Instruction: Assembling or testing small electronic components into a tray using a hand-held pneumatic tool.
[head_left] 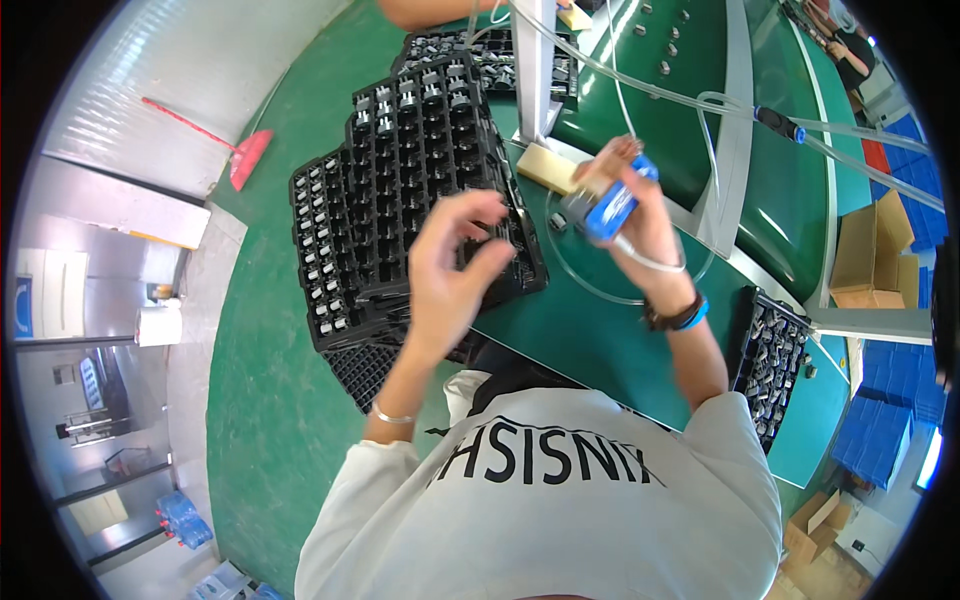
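My right hand (650, 235), smeared by motion, is wrapped round a blue handheld tool (612, 210) with a grey end and a clear hose. I cannot make out its exact kind. My left hand (445, 265) is raised over the near right edge of a black compartment tray (522, 240). Its thumb and fingers are curved and apart, with nothing visible between them. Small silver and black cylindrical parts (408, 95) stand in rows in the tray. One loose metal part (557, 221) lies on the green table (570, 320), just left of the tool.
A pale yellow block (546, 168) sits by a white post (532, 80). Clear hoses (660, 92) cross above a green conveyor belt (690, 130) carrying scattered parts. Another filled black tray (772, 355) lies at right. A co-worker's arm (430, 10) reaches in at the top.
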